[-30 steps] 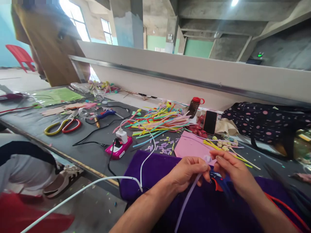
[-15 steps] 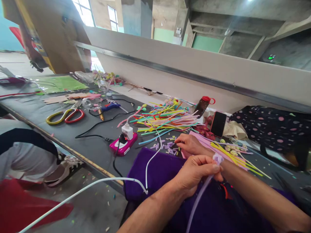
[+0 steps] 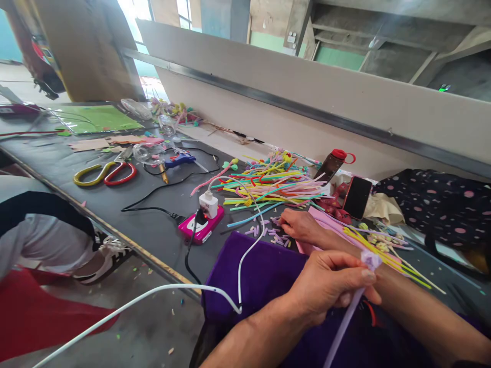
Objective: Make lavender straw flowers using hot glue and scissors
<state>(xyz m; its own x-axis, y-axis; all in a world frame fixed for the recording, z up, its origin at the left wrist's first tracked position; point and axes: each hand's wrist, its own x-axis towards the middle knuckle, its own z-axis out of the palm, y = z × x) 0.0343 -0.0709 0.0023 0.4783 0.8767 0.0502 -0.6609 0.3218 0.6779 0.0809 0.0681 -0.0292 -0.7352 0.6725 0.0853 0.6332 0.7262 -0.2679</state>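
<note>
My left hand (image 3: 332,283) is closed around a lilac fuzzy stem (image 3: 343,327), pinched just under the small lilac flower head (image 3: 371,259) at its top. The stem hangs down toward the bottom edge. Beyond it, my right hand (image 3: 301,225) rests low over the table, its fingers curled together at the edge of a scatter of short lilac pieces (image 3: 274,235). Whatever lies between those fingertips is hidden. My right forearm passes behind the left hand and the flower head.
Behind the hands lies a heap of coloured fuzzy stems (image 3: 268,186), near a red-capped bottle (image 3: 332,166) and a phone (image 3: 356,198). A white cable (image 3: 240,271) runs from the pink power strip (image 3: 201,225) over purple cloth (image 3: 257,271). Scissors (image 3: 105,174) lie left.
The view has shifted slightly. My left hand with the lilac flower stem has moved a little right in the picture. My right hand stays by the lilac pieces, fingers drawn in a bit.
</note>
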